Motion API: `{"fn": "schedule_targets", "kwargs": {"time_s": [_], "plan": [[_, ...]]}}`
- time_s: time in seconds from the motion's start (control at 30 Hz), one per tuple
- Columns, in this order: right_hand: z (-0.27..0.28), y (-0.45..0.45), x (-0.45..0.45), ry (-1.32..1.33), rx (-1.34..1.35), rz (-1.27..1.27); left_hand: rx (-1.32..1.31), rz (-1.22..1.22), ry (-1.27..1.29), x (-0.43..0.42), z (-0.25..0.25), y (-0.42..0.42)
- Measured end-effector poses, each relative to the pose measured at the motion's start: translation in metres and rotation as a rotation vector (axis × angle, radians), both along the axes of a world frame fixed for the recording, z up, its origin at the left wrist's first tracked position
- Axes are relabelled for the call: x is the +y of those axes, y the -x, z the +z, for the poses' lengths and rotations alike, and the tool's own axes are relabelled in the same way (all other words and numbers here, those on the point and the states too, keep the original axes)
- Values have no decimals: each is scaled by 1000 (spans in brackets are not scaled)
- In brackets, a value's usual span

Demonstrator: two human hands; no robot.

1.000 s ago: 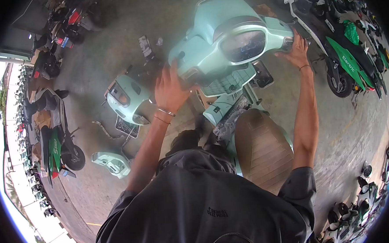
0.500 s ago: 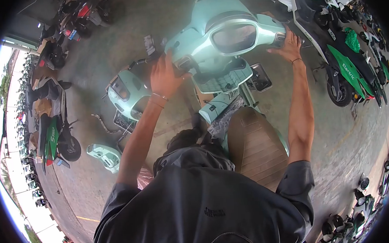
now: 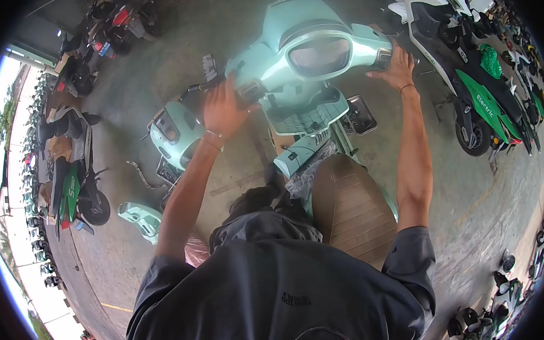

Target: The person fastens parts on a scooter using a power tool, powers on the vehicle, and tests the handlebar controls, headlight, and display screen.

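Note:
A mint-green scooter's front, the handlebar cover point(image 3: 304, 30) with a dark oval instrument panel point(image 3: 320, 56), stands ahead of me. My left hand point(image 3: 222, 108) is closed around the left handlebar grip point(image 3: 211, 85), its thumb pointing inward beside the switch block. On the opposite side, my right hand point(image 3: 398, 70) wraps the right handlebar grip, which is mostly hidden by the fingers. Below the cover sit the ribbed inner leg shield point(image 3: 306, 116) and a light green floor panel point(image 3: 302, 154). The brown seat point(image 3: 355, 212) lies close in front of my body.
Loose mint-green body panels point(image 3: 174, 132) stand to the left, with a smaller panel point(image 3: 140, 219) on the floor. A scooter with green sides point(image 3: 70, 193) is at far left, and a green-and-white one point(image 3: 484, 103) stands at right. More scooters line the edges.
The scooter front and both hands appear slightly lower and further left in view. Both hands stay at the handlebar ends.

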State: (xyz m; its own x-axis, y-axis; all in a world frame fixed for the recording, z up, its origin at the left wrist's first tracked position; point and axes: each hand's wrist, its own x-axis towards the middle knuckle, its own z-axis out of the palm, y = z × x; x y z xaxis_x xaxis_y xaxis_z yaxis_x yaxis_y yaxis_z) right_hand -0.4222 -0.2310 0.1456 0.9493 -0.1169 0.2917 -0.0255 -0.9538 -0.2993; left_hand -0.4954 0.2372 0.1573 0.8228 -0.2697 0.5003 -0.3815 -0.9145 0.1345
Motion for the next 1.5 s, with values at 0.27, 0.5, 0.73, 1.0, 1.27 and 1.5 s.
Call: {"fn": "schedule_targets", "kwargs": {"time_s": [0.27,0.5,0.73,1.0,1.27,1.5], "plan": [[1,2,1,-2,-3,-2,26,6,5,2,0,-1],[2,1,1,-4,0,4,23,24,-11,1,-2,-1],[5,3,3,-13,14,8,144,26,-6,0,9,1],[1,-1,-1,14,27,-2,65,6,-8,3,-1,0],[6,4,12,71,92,-90,103,-45,104,10,4,-3],[16,112,273,-1134,-238,-101,189,-82,218,12,8,3]]}}
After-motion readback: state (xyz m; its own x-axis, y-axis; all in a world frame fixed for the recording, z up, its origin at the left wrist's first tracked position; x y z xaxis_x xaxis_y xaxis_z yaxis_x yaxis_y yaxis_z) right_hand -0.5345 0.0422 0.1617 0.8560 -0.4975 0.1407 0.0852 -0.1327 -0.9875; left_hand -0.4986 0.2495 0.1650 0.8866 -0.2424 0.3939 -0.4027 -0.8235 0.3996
